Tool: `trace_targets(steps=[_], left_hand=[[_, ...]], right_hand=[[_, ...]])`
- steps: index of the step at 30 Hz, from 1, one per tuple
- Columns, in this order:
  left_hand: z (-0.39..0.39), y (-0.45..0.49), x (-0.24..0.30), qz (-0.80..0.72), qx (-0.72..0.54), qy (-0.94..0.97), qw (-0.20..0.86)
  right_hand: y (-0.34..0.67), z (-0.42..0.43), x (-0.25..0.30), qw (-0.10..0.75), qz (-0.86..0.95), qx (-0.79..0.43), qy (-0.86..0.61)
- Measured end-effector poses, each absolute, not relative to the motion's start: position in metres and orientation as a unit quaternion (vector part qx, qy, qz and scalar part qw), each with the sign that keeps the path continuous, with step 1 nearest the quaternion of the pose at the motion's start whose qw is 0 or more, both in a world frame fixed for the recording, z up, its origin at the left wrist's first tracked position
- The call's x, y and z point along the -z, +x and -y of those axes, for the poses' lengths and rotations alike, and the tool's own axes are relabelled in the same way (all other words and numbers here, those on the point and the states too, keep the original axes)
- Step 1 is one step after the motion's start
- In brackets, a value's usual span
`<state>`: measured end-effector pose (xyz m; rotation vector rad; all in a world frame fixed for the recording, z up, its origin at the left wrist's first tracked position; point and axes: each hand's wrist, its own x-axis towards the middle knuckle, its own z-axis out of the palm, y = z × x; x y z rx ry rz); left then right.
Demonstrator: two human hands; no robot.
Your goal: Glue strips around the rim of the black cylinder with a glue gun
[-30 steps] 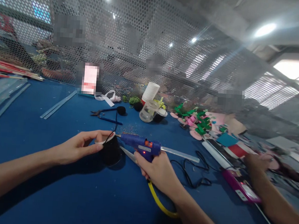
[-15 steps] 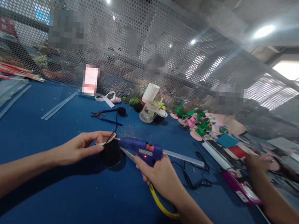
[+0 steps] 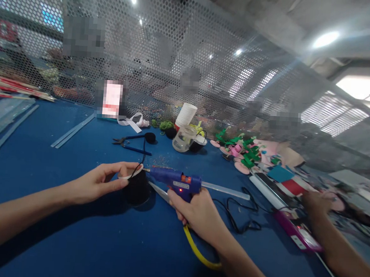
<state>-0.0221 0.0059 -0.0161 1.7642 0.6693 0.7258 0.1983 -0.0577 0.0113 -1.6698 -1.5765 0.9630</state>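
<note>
My left hand (image 3: 106,177) pinches the white rim of a cup (image 3: 138,190) wrapped in black yarn, which stands on the blue table. A black strand (image 3: 144,150) runs up from the rim towards a small black ball (image 3: 150,137). In my right hand (image 3: 200,217) is a blue glue gun (image 3: 174,181), its red light lit and its nozzle at the right side of the cup's rim. A clear glue stick (image 3: 225,190) sticks out of its back. The same hand also holds scissors, with the blade (image 3: 159,192) pointing at the cup and a yellow handle (image 3: 198,251) below.
Pliers (image 3: 130,145) lie behind the cup. Further back stand a clear plastic cup (image 3: 184,139) and stacked white paper cups (image 3: 186,114). A black cord (image 3: 240,227) lies right, near a purple power strip (image 3: 298,235). Another person's hand (image 3: 318,204) is at the right.
The glue gun has tilted slightly, its back end and glue stick rising a little, with the nozzle still at the rim. My left hand and the cup have stayed in place.
</note>
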Motion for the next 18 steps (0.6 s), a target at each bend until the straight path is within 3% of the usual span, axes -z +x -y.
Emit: trace_targets(steps=[18], left_hand=[[-0.004,-0.021,0.016,-0.281,-0.310,0.732,0.538]], right_hand=[[0.189,0.072,-0.001,0.318,0.609,-0.321,-0.652]])
